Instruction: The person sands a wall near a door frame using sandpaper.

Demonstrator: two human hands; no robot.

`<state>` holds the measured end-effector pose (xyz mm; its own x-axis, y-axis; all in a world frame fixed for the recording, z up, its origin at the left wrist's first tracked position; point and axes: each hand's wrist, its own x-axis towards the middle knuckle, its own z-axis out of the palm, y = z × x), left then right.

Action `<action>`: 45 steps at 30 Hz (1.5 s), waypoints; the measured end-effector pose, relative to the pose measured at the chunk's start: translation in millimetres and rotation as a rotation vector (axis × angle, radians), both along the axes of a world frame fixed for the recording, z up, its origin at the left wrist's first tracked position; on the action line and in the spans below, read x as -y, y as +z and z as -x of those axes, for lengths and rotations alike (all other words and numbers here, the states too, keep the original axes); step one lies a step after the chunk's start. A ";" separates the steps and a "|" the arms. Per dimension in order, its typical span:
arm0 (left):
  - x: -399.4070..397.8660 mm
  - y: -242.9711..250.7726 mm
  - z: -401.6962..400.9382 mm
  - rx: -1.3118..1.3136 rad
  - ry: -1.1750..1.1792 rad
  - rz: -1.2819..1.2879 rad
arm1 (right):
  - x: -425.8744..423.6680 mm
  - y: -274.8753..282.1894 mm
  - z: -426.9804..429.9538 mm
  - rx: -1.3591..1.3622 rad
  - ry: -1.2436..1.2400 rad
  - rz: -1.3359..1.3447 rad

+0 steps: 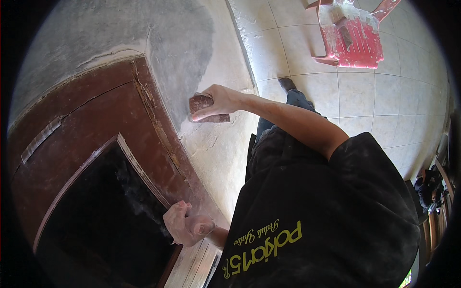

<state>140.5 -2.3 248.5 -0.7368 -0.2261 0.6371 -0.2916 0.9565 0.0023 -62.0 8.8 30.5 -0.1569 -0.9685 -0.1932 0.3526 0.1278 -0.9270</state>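
My right hand (218, 102) grips a brown, dusty piece of sandpaper (201, 102), thumb on its near face, at the grey-and-whitish plastered wall (230, 64). Whether a block lies inside the sandpaper cannot be seen. My left hand (189, 225), coated in pale dust, is at the lower right of the brown wooden frame (158, 122), beside the edge of a dark glass pane (104, 201). Its fingers are loosely bent and apart from the thumb, and nothing shows in them. Cracks and splintered wood run along the frame near its corner.
A paint-spattered red plastic chair (363, 46) stands on the tiled floor (356, 93), with a brown piece of material (345, 36) on it. A strip of clear tape (41, 140) is on the frame at left. Dark items (428, 190) sit at the far right.
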 end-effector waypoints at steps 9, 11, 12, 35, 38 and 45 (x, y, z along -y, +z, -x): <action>2.3 1.4 -2.2 0.031 -0.028 0.029 | -13.3 -39.2 5.1 -0.182 -0.014 -0.185; 2.5 1.9 -2.8 0.052 -0.042 0.042 | -16.1 -37.5 2.5 -0.280 -0.103 -0.317; 2.7 1.2 -1.4 0.046 -0.047 0.041 | -18.5 -34.3 1.9 -0.290 -0.100 -0.313; -4.3 9.1 -8.5 -0.137 -0.205 -0.167 | -14.7 73.5 -122.3 -0.317 -0.618 0.062; -16.5 4.9 -13.8 -0.278 -0.306 -0.398 | -3.9 78.3 -110.0 -0.189 -0.644 -0.038; -46.1 -18.3 -56.8 -0.257 -0.386 -0.653 | -14.9 118.7 -118.9 -0.355 -0.675 0.028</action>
